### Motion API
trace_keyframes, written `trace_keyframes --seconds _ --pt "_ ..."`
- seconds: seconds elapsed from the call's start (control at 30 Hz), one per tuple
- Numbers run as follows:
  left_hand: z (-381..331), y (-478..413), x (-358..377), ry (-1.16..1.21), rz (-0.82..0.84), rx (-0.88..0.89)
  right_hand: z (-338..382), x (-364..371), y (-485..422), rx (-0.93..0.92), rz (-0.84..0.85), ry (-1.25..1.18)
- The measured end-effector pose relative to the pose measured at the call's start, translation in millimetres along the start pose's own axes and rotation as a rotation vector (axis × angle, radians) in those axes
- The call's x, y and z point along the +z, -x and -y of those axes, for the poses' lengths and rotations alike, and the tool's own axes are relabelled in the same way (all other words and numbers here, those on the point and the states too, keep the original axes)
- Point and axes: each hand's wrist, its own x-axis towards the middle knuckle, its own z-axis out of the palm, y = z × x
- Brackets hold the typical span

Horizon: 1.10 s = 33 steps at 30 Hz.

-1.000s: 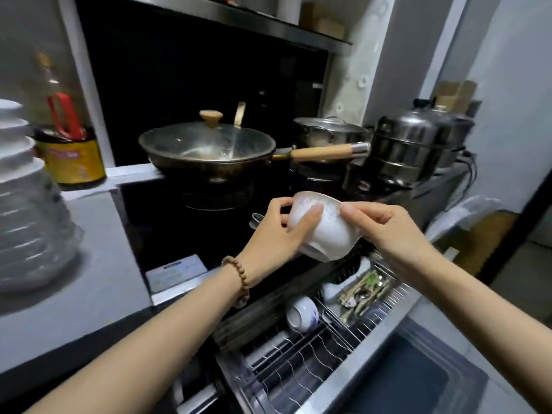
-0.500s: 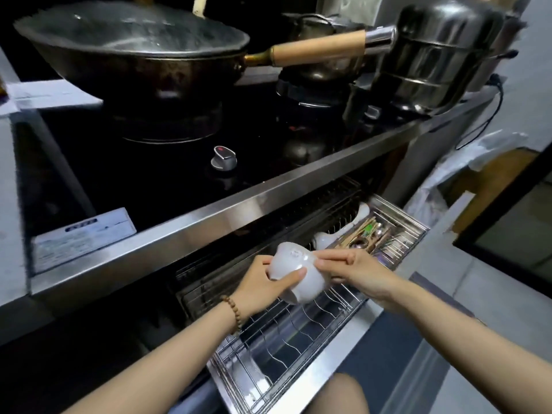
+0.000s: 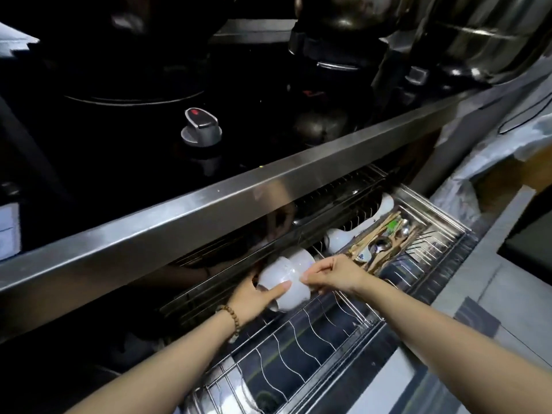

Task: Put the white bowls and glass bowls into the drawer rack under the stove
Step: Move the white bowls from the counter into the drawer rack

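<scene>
- Left hand [image 3: 252, 295]: my arm extended forward, beaded bracelet at wrist, thumb and fingers curled in a grasp.
- Right hand [image 3: 334, 274]: arm extended, fingertips pinched.

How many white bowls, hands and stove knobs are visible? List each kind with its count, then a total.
White bowls: 2 (held bowl, racked bowl)
Hands: 2 (left hand, right hand)
Stove knob: 1
Total: 5

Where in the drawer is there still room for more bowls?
The wavy wire slots of the steel drawer rack are bare in front, between the held white ceramic bowl and the drawer's front rail. It is crowded at the back right: a white bowl lies beside the cutlery tray. Both hands fill the back left.
</scene>
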Motion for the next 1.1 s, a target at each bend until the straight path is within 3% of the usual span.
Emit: trace_keyframes --seconds 0.57,0.87,1.1 --pt "21 -42 13 -0.057 0.008 -0.125 -29 11 -44 0.023 -0.121 0.201" --pt "23 -40 16 -0.059 -0.050 -0.078 -31 10 -45 0.055 -0.116 0.232" --pt "8 -12 3 -0.147 -0.037 -0.065 -2 -7 -16 -0.038 -0.178 0.271"
